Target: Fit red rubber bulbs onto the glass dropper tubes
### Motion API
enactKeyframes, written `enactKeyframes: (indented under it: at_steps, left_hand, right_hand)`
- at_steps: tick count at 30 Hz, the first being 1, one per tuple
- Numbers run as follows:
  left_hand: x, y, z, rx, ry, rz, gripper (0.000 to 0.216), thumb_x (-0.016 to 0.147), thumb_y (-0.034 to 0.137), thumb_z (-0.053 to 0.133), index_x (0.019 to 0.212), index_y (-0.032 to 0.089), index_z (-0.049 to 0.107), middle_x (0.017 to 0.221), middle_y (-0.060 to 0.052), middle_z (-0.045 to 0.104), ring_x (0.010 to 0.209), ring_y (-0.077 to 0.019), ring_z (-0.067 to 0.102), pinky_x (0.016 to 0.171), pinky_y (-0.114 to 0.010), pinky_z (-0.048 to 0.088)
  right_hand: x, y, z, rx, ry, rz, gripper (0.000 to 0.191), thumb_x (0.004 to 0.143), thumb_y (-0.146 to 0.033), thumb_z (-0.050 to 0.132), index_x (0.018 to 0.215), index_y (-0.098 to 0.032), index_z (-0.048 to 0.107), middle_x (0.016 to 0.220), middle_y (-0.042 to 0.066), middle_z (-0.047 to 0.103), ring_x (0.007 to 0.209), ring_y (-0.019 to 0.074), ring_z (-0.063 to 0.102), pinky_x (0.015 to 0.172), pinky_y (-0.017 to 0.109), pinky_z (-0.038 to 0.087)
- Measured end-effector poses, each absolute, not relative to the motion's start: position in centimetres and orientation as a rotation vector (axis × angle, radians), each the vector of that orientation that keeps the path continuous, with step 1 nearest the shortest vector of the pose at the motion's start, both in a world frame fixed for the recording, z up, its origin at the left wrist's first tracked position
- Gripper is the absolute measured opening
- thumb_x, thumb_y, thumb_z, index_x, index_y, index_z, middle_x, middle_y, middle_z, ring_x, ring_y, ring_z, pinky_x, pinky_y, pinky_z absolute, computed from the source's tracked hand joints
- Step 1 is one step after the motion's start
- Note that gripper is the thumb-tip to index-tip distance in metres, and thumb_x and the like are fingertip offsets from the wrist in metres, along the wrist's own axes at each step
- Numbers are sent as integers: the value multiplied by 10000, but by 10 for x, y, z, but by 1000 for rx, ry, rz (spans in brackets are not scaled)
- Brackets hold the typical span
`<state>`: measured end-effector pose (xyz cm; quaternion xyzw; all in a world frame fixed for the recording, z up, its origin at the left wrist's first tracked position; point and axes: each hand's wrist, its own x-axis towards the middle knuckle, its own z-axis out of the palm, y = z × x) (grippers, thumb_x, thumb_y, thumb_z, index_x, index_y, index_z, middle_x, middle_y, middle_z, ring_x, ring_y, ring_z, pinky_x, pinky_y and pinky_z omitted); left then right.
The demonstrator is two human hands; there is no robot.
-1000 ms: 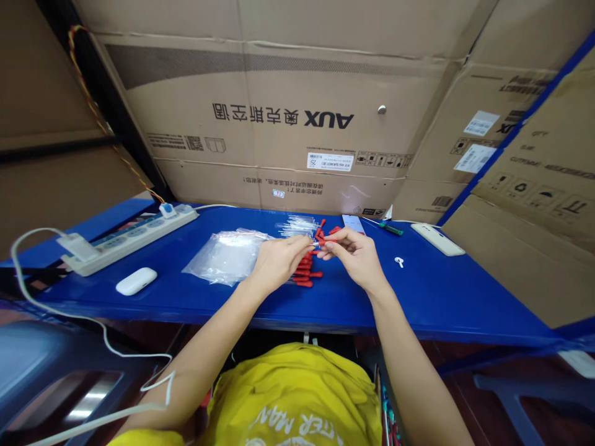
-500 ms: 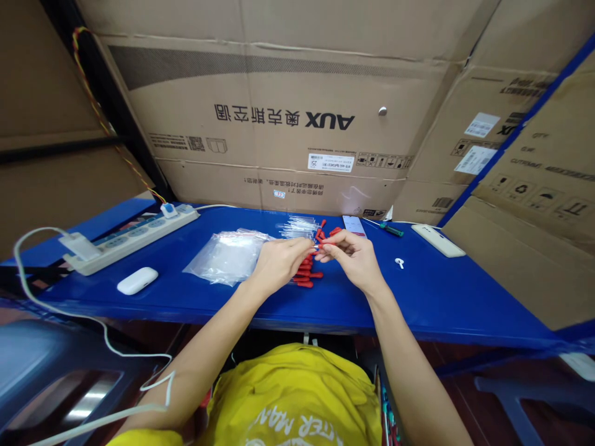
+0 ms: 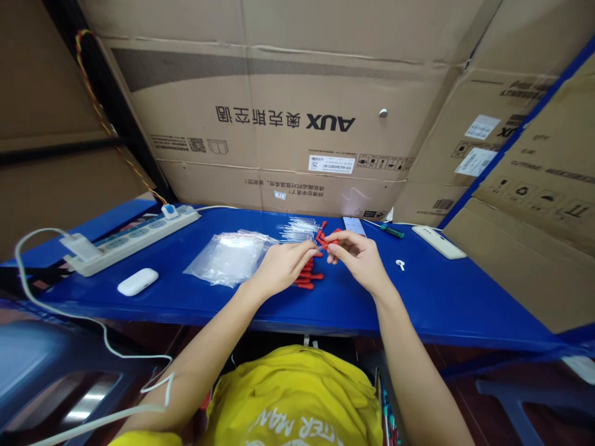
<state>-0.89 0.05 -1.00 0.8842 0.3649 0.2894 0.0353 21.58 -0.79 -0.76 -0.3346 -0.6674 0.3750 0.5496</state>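
Note:
My left hand (image 3: 284, 265) is closed in a pinch on the thin clear tube of a dropper, whose end shows between the hands. Facing it, my right hand (image 3: 357, 257) pinches the dropper's red rubber bulb (image 3: 331, 244) between thumb and forefinger. Tube and bulb meet or nearly meet; I cannot tell how far the tube sits inside. Under and beside the hands lie finished-looking droppers with red bulbs (image 3: 307, 285), in a row. Behind them is a pile of clear tubes (image 3: 297, 229), with loose red bulbs (image 3: 320, 234) to its right.
Clear plastic bags (image 3: 227, 257) lie left of my left hand. Farther left are a white earbud case (image 3: 138, 282) and a power strip (image 3: 134, 238). To the right are a phone (image 3: 354, 226), a screwdriver (image 3: 390, 230), an earbud (image 3: 400, 265) and a white power bank (image 3: 438, 241). Cardboard (image 3: 279, 80) walls the back.
My right hand has shifted slightly right, away from the left. More of the red bulb and a bit of clear tube now show between the fingertips.

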Motion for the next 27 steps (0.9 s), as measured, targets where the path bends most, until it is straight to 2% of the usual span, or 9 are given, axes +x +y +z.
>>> enactKeyframes:
  at_steps: [2,5,8,13,27]
  left_hand:
    - [-8,-1,-10,2702,1061,896,351,1170,363,329,1053,214,625,975,-37,777,855,-197,736,742,-285,480]
    - [-7,-2,-11,2687,1075,893,290,1163,330,348,1062,212,593,921,-27,762,788,-187,716,700,-279,458]
    - [-8,-3,-12,2721,1100,883,280,1161,324,354,1060,219,593,861,-14,750,744,-183,706,660,-272,424]
    - [-10,-1,-11,2781,1106,904,263,1148,288,378,1038,219,607,885,-24,761,768,-182,712,663,-266,415]
    - [-8,-1,-12,2821,1109,945,290,1146,285,359,1021,214,611,890,-36,760,765,-182,706,683,-268,447]
  right_hand:
    - [216,-8,-7,-782,-1590,899,280,932,-488,812,1042,-230,805,764,16,761,666,181,736,648,335,626]
    - [216,-7,-8,-785,-1553,896,292,913,-483,834,1044,-227,788,746,11,765,654,183,741,634,331,627]
    - [215,-8,-9,-806,-1522,895,300,878,-487,868,954,-220,753,738,13,768,642,185,746,623,330,630]
    - [213,-9,-9,-798,-1524,909,351,858,-522,879,875,-216,709,726,20,769,636,192,757,648,348,647]
    - [209,-9,-11,-781,-1532,892,372,874,-543,860,870,-219,677,724,22,768,638,193,756,658,355,650]
